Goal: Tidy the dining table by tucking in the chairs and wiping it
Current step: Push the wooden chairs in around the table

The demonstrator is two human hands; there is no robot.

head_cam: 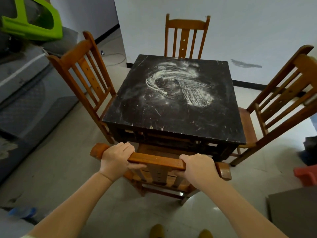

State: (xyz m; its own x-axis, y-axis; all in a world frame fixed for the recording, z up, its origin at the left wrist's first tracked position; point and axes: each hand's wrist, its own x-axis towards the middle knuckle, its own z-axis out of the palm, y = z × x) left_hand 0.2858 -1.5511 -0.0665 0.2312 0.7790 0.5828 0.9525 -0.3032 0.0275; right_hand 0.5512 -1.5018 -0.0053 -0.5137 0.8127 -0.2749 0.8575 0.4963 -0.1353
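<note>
Gripping the top rail of the near chair (157, 162) at 6 o'clock, the left hand (116, 158) and right hand (199, 169) each wrap fingers over the rail, thumbs under; both grips are closed on wood, nothing else held. Its seat is already partly under the bench (171, 121), seemingly mid-push.

Progress, judged: early to middle. The 12 o'clock chair (187, 35) looks tucked tight against the far edge. The 9 o'clock chair (85, 73) stands close to the bench side, roughly in. The 3 o'clock chair (281, 97) shows exposed seat and sits angled out, so it probably needs pushing. Wiping not started: white powder smears (180, 86) cover the dark top. No cloth in sight.

Room: open floor behind the near chair. A grey mattress (25, 86) crowds the 9 o'clock side. A red stool (305, 174) sits by 4 o'clock, near the right chair's leg. Near bench edge is chipped.
</note>
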